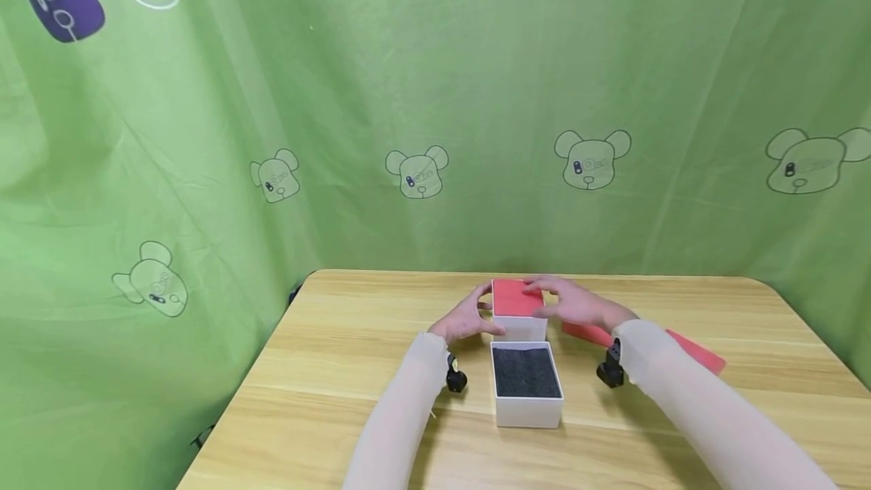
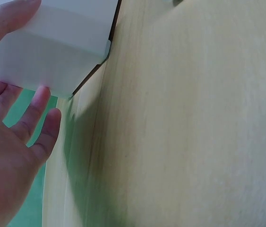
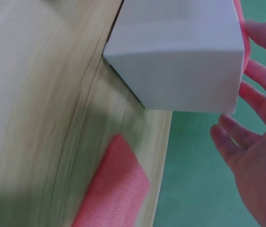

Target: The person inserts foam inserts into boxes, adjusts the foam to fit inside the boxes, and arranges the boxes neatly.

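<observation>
A white box [image 1: 519,328] stands toward the back of the table, with a red foam pad [image 1: 513,298] at its top. My left hand [image 1: 469,316] holds this box at its left side. In the left wrist view the thumb lies on one white face, and fingertips meet the far edge. From the right, my right hand [image 1: 574,301] reaches over the rim and its fingers touch the red pad. The right wrist view shows the pad's edge standing slightly above the rim. Nearer me is a second white box [image 1: 528,412] with a dark grey lining [image 1: 525,373] inside.
Red foam [image 1: 701,352] lies on the wooden table [image 1: 327,384] at the right, partly hidden under my right forearm. A green curtain [image 1: 435,82] with bear prints hangs just behind the table's back edge.
</observation>
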`<action>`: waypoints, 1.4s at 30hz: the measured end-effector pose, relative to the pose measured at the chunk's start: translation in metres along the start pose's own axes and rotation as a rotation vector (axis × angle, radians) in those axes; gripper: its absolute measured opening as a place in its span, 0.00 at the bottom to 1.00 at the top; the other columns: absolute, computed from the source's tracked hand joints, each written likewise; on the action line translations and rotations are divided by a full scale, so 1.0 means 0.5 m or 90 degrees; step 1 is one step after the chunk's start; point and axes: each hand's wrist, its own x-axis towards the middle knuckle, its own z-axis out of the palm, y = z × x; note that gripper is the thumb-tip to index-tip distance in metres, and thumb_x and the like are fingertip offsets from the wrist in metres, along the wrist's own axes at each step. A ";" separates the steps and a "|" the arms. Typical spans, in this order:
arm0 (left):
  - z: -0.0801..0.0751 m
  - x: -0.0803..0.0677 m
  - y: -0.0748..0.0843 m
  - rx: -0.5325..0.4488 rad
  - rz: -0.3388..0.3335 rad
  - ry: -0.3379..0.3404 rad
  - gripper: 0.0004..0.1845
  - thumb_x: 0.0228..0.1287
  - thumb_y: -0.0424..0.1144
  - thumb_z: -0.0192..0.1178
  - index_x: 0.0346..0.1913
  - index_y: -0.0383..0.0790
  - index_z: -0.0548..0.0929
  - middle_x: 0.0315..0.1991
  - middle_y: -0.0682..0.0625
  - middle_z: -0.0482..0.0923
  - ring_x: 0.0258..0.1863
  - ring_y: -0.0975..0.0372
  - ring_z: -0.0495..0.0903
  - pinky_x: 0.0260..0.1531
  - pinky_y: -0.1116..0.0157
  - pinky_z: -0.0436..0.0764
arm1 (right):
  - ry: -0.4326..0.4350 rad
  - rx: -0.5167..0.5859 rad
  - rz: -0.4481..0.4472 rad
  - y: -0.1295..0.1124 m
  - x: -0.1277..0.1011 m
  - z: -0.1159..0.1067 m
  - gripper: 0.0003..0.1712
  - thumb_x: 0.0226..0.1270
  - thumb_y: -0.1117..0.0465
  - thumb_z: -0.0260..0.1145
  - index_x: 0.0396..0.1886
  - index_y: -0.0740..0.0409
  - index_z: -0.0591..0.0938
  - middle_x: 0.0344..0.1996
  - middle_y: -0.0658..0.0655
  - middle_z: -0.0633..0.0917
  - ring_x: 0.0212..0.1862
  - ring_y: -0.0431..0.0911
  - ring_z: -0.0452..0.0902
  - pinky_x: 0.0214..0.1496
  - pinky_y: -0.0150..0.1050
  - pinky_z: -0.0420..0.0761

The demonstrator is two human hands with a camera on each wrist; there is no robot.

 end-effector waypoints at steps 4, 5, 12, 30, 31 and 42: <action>0.000 -0.001 -0.001 -0.002 -0.002 0.001 0.55 0.46 0.29 0.74 0.74 0.49 0.50 0.70 0.56 0.56 0.58 0.61 0.69 0.50 0.68 0.75 | 0.001 0.013 0.006 0.004 0.000 0.003 0.29 0.63 0.51 0.65 0.63 0.55 0.74 0.68 0.60 0.64 0.68 0.63 0.55 0.62 0.68 0.56; -0.001 0.000 -0.002 -0.003 0.000 -0.001 0.55 0.46 0.29 0.73 0.74 0.49 0.50 0.70 0.56 0.56 0.58 0.61 0.69 0.49 0.68 0.75 | 0.001 0.015 0.006 0.005 0.000 0.004 0.29 0.63 0.52 0.65 0.63 0.55 0.74 0.68 0.60 0.64 0.68 0.63 0.55 0.62 0.67 0.57; -0.001 0.000 -0.001 -0.008 0.005 -0.005 0.55 0.46 0.28 0.73 0.74 0.49 0.50 0.70 0.55 0.55 0.57 0.61 0.70 0.49 0.67 0.76 | 0.010 0.006 0.009 0.003 0.010 0.009 0.30 0.63 0.48 0.65 0.63 0.55 0.74 0.67 0.60 0.66 0.68 0.62 0.56 0.63 0.67 0.56; 0.001 -0.003 -0.001 -0.010 -0.002 -0.003 0.55 0.47 0.29 0.73 0.74 0.49 0.50 0.70 0.57 0.56 0.57 0.62 0.70 0.48 0.67 0.76 | 0.021 -0.059 -0.080 -0.012 0.055 0.027 0.30 0.62 0.49 0.67 0.59 0.59 0.77 0.61 0.61 0.73 0.61 0.59 0.66 0.60 0.57 0.66; 0.002 -0.004 -0.001 -0.011 -0.003 -0.003 0.55 0.47 0.29 0.73 0.74 0.49 0.50 0.70 0.57 0.56 0.57 0.62 0.70 0.48 0.67 0.76 | 0.019 -0.057 -0.081 -0.013 0.057 0.028 0.29 0.62 0.49 0.67 0.59 0.59 0.77 0.61 0.61 0.74 0.61 0.58 0.67 0.60 0.57 0.67; 0.000 -0.001 -0.001 -0.002 -0.005 0.005 0.54 0.46 0.30 0.73 0.74 0.49 0.51 0.69 0.58 0.56 0.57 0.62 0.70 0.48 0.68 0.76 | 0.017 -0.070 -0.069 -0.019 0.068 0.033 0.29 0.61 0.50 0.68 0.59 0.60 0.77 0.60 0.62 0.74 0.59 0.57 0.68 0.57 0.54 0.70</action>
